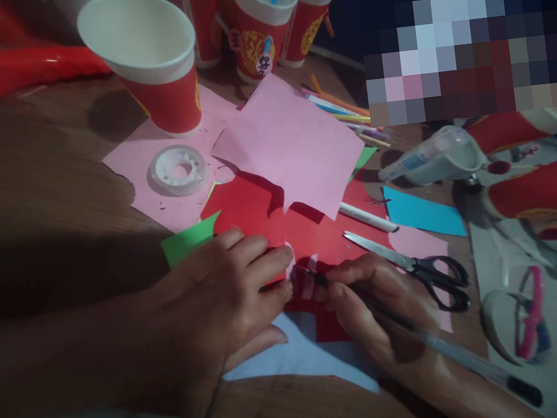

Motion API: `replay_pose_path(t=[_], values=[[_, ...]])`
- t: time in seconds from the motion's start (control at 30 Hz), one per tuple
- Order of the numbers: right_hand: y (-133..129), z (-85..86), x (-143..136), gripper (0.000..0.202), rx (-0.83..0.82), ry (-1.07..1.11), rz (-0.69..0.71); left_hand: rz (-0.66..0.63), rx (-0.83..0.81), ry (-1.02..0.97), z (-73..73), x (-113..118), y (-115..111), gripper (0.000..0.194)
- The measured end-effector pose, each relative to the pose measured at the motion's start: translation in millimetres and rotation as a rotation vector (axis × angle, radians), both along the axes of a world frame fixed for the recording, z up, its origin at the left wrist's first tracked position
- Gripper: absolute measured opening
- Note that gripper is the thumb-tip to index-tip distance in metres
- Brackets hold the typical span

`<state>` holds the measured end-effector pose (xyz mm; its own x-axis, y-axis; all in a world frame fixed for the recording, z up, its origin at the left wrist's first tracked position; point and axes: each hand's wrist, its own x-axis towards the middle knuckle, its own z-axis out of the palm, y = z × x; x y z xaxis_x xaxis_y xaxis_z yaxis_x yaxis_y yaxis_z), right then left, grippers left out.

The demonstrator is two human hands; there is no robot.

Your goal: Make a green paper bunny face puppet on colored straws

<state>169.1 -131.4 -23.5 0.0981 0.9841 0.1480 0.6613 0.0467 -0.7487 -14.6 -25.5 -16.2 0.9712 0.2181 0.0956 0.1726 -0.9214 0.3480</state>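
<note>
My left hand (237, 287) lies with fingers extended over red paper (250, 205), its fingertips pressing beside a small pink paper piece (289, 255). A pen (429, 339) is gripped in my right hand (384, 304), its tip pointing at that pink piece; whether it touches cannot be made out. Close to the tip lies a pink strip (313, 269). Pale blue-white paper (300, 357) sticks out below both hands. Black-handled scissors (431, 275) rest slightly open right of my right hand. A white pen or marker (367, 216) is partly under a large pink sheet (295, 140).
A tape roll (177, 171) and a red paper cup (159, 88) stand on pink paper. Cups with straws (263, 29) line the back. Loose straws (348, 114), blue paper (424, 211) and green paper (189, 241) surround the work. Rightward are tipped cups (548, 188) and pink-handled scissors (531, 318).
</note>
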Motion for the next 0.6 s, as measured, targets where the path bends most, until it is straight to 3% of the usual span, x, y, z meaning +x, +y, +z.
replay_pose_path(t=[0.2, 0.6], values=[[0.0, -3.7, -3.1, 0.007, 0.026, 0.021, -0.055, -0.001, 0.010, 0.007, 0.5, 0.2, -0.2, 0.025], [0.9, 0.8, -3.3, 0.006, 0.018, -0.021, 0.022, -0.001, 0.027, 0.008, -0.8, 0.2, -0.8, 0.026]])
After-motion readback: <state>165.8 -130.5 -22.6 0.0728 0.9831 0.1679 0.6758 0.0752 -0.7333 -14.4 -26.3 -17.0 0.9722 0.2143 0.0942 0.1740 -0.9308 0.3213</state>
